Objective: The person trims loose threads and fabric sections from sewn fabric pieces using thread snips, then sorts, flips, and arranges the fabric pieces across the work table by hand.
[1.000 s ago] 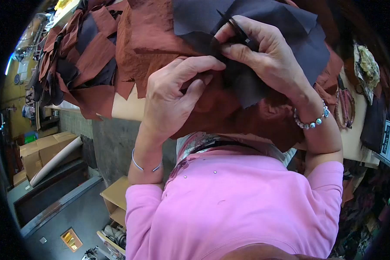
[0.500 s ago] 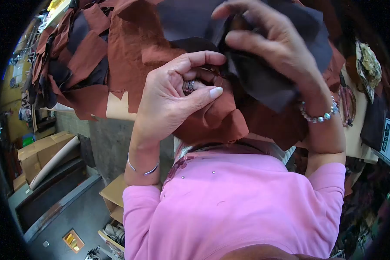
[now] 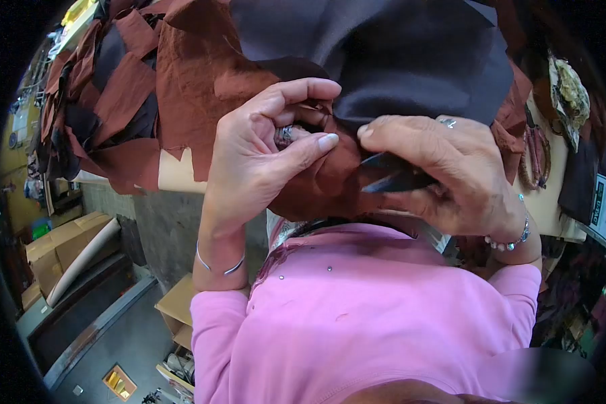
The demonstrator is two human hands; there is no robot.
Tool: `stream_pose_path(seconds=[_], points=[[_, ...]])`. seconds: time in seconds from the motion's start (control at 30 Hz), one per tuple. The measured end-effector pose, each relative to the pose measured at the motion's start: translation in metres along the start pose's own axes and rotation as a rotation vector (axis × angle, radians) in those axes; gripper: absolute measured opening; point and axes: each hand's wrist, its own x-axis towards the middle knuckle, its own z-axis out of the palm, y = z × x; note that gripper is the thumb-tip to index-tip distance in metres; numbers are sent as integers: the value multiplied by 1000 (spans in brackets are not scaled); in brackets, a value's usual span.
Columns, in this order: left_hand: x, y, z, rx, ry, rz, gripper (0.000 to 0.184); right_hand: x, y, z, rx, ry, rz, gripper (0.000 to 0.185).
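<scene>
My left hand pinches the reddish-brown fabric between thumb and fingers, a ring showing on one finger. Close by on the right, my right hand is wrapped round small black scissors, whose dark blades point left toward the pinched cloth. Their handles are mostly hidden by my fingers. Dark, slightly shiny fabric spreads above both hands. Brown cloth also hangs below them, against the front of the pink shirt.
Brown and dark fabric scraps are heaped at the upper left. Red-brown cords and a pale crumpled bundle lie at the right. Cardboard boxes stand on the lower left, beyond the table edge.
My right hand has come down and turned, with the scissor blades now below its fingers. My left hand has shifted slightly left and turned its thumb upward. The dark fabric lies more spread out.
</scene>
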Motion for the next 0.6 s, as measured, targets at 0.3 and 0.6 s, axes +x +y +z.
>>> stream_pose_path(seconds=[0.3, 0.6], points=[[0, 0, -3, -90, -8, -20, 39, 7, 24, 19, 431, 72, 329, 37], [-1, -1, -3, -90, -12, 2, 39, 8, 17, 16, -14, 113, 127, 38]])
